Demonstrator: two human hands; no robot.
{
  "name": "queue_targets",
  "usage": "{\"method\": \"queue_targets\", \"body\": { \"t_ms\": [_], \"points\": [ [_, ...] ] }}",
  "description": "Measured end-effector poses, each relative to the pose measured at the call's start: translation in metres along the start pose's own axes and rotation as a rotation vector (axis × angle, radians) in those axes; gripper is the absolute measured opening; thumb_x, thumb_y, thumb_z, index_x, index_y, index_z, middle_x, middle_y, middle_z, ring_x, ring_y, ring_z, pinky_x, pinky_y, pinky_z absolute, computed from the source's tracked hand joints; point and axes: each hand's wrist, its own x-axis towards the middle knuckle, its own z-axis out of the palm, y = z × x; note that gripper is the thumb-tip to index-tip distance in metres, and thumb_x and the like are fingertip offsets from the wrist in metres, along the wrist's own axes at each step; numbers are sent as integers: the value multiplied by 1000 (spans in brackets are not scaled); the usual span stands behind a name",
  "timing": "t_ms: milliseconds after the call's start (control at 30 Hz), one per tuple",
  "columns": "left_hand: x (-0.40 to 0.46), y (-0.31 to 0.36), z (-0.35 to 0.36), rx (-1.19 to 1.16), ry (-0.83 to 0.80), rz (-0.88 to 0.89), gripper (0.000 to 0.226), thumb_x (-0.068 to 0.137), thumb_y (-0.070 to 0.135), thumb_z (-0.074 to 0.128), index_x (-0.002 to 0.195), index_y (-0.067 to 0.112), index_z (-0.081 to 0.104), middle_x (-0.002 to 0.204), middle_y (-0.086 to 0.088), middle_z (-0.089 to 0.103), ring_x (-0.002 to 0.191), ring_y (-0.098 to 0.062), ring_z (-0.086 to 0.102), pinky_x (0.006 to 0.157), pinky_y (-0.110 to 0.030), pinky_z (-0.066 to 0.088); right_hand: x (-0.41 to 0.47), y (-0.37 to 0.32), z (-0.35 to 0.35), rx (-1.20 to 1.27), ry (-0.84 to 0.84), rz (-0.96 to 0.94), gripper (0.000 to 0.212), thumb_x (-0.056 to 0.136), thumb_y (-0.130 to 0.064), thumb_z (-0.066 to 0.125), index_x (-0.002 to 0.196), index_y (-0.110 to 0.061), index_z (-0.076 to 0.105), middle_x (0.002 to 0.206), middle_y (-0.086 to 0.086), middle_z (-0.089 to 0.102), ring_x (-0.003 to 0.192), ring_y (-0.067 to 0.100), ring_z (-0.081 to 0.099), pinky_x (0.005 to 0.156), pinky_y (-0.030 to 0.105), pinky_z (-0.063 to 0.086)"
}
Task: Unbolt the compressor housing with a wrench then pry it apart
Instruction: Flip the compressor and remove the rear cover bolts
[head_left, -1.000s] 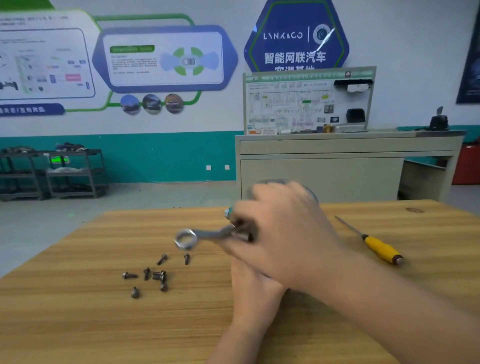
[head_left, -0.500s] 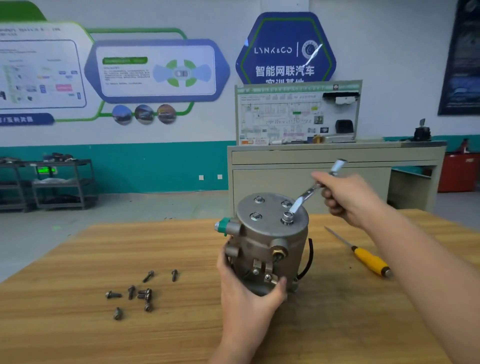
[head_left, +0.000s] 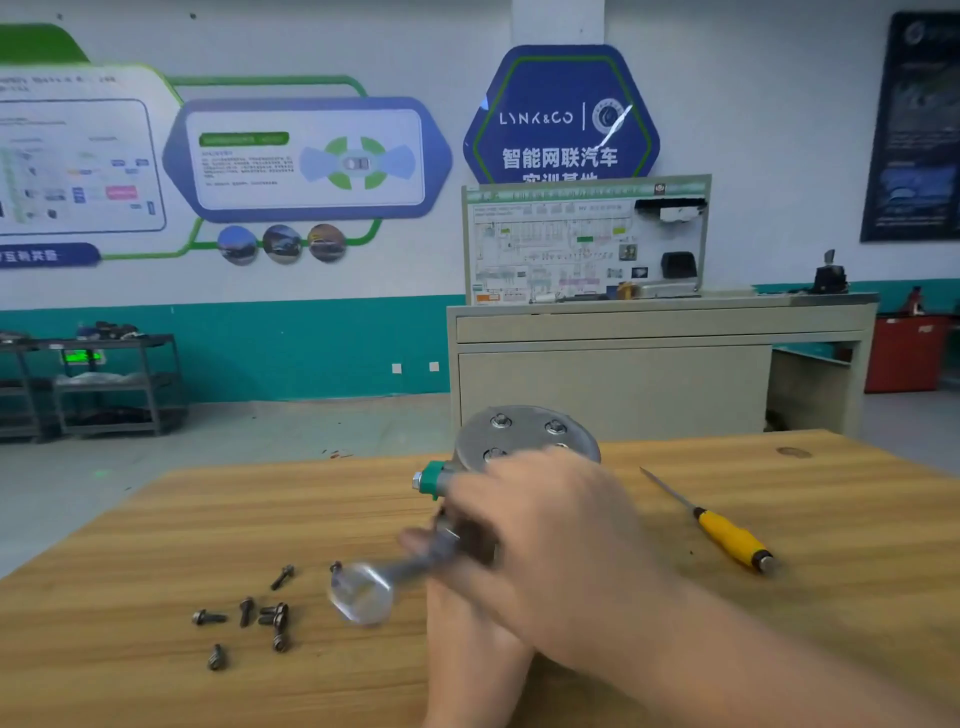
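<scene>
A: Right hand (head_left: 545, 545), centre of frame, blurred. Fingers are wrapped round the shank of a wrench (head_left: 395, 577); its ring end points to lower left, smeared by motion.

B: Left hand?

A: Left hand (head_left: 467, 623) comes up from the bottom edge under the right forearm. Mostly covered. Can't tell whether it grips anything.

B: And the compressor (head_left: 519, 441)?

A: Upright on the wooden table (head_left: 156, 519), just behind the right hand, centre of frame. Only the round top plate and a green-capped port on its left side show. Bolt heads are visible on the plate, so the unbolting looks unfinished.

B: Handling notes?

A: Cast metal, so I judge it heavy and rigid, smooth enough on the barrel to twist under wrench load. Best held low round the body, by the lugs, not the green port. The wrench wants a grip far out on the shank for leverage.

B: Around it?

A: Loose bolts (head_left: 249, 613) scattered at lower left, well apart from the compressor. Yellow-handled screwdriver (head_left: 727, 535) lies to the right, likely the prying tool.
</scene>
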Motion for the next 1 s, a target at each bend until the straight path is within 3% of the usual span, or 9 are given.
{"method": "queue_targets", "body": {
  "t_ms": [100,233,400,500,567,667,800,900,1000],
  "points": [
    [-2,-1,0,-96,-3,-38,100,45,35,84,129,42,29,128,15,53,115,-1,56,96,-18,44,-54,27,-9,440,301,169,50,93,-53,47,57,-19,57,53,-5,42,50,8,39,52,16,27],
    [-4,5,2,-129,9,-73,99,41,40,82,120,61,25,119,38,44,111,19,47,83,4,34,-70,81,-6,1379,552,910,48,94,-42,45,62,-13,67,36,-4,28,34,10,28,39,21,25],
    [-4,8,8,-62,45,-98,100,34,47,78,116,65,24,117,32,46,101,30,43,76,9,30,-4,161,8,1010,159,1404,29,88,-32,65,69,-16,51,47,-3,38,38,9,29,36,20,23],
    [-3,7,8,-35,76,-69,102,33,48,79,116,68,23,117,29,48,104,29,43,77,8,30,57,163,26,580,-160,1220,21,86,-28,68,87,-7,63,66,4,56,45,13,38,37,20,30],
    [-2,3,8,-28,66,-49,104,34,48,81,119,67,23,120,30,47,108,25,45,79,7,32,95,137,40,257,-320,991,22,89,-26,63,100,-7,64,87,8,64,66,20,56,55,26,43],
    [-1,2,7,-70,55,-38,105,34,43,81,124,53,28,125,27,47,109,21,48,82,4,35,116,73,47,-116,-391,536,20,96,-30,53,106,-17,63,90,5,59,84,26,59,64,32,38],
    [5,4,7,-95,-1,9,98,45,41,78,132,20,38,123,5,54,102,21,50,90,-4,38,52,13,27,-152,-97,89,28,93,-38,47,86,-21,68,79,5,61,78,25,59,57,29,28],
    [10,13,11,-131,-31,91,35,75,31,68,107,23,55,97,3,58,87,1,58,92,-21,46,-12,17,10,50,148,2,41,95,-43,45,73,-17,67,69,2,48,65,19,46,55,28,31],
    [2,9,1,-113,-92,14,92,45,40,79,127,25,39,112,12,59,99,6,59,89,-15,46,-64,46,4,318,346,102,30,95,-30,49,78,-15,69,74,0,48,68,14,49,59,22,38]
  ]
}}
